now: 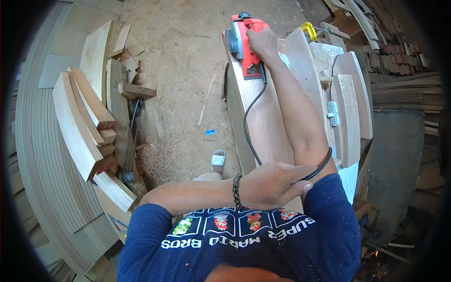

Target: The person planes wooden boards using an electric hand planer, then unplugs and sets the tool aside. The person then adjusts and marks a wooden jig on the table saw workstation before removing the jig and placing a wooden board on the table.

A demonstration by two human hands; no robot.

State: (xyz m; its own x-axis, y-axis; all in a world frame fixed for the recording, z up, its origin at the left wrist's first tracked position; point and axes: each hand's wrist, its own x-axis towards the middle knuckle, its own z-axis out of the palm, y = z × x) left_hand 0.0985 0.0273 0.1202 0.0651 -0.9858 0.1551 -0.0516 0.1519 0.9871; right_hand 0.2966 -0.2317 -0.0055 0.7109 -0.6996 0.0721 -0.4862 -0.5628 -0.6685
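The planer (251, 63) sits on the far end of a pale, smooth board (265, 122); its casing is bright red, with a blue-grey left side and dark far knob. Its black cord (245, 117) curves nearer. My right hand (264, 43) is closed around the handle. My left hand (275, 185), nearer, pinches the cord between thumb and fingers.

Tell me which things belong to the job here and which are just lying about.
In use:
Red-and-grey power planer, in the right hand
Black cord, in the left hand
Long pale wooden board under the planer

Seemingly lying about:
Small flat blue piece on the floor
Yellow-framed tool
Curved pale boards, left
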